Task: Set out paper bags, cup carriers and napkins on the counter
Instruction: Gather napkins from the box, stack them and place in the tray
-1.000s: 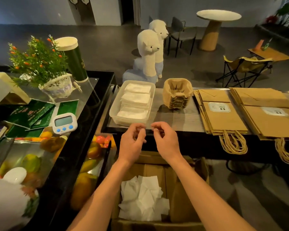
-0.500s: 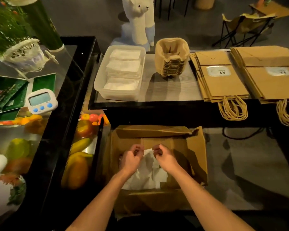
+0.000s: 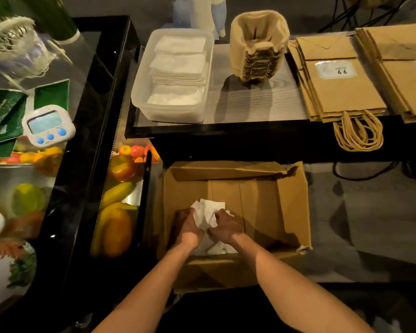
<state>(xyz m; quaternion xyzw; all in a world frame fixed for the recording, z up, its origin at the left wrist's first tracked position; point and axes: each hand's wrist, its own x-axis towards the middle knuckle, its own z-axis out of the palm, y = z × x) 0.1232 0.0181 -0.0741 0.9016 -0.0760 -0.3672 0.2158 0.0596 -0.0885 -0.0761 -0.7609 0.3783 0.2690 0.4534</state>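
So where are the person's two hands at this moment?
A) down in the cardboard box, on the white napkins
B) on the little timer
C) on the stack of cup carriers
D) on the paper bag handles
A: the left hand and the right hand are both down inside the cardboard box, with their fingers gripping the loose napkins there.

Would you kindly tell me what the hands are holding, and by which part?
Both hold the white napkins in the box: the left hand grips the bunch's left edge, the right hand its right edge.
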